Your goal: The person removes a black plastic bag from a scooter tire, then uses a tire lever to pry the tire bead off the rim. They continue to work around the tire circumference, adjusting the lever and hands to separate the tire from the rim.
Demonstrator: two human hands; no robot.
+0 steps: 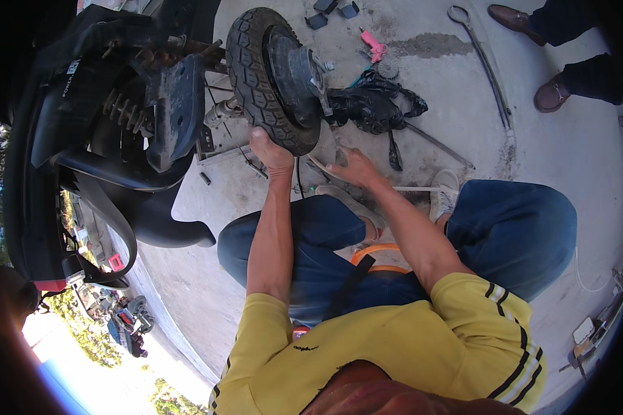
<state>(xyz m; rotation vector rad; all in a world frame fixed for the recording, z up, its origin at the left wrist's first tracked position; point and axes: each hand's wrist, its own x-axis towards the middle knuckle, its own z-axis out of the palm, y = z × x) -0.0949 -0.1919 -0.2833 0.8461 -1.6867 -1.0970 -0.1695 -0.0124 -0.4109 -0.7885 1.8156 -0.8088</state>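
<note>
A black scooter tyre (250,76) stands upright on its wheel hub (289,69), beside the scooter's rear end. My left hand (271,149) grips the tyre's lower edge, thumb on the tread side; its other fingers are hidden by the rubber. Just right of the wheel's bottom, my right hand (356,168) is closed, its fingers bent. A thin pale strip (318,164) runs from its fingertips toward the wheel's underside; I cannot make out what it is. Close beyond that hand lies a crumpled black plastic bag (374,104).
Left of the wheel are a shock absorber spring (123,114) and black scooter bodywork (163,218). A metal rod (439,145), a pink glue-gun-shaped tool (373,45) and a long ring-ended wrench (481,55) lie on the concrete. Another person's shoes (552,95) are at the far right.
</note>
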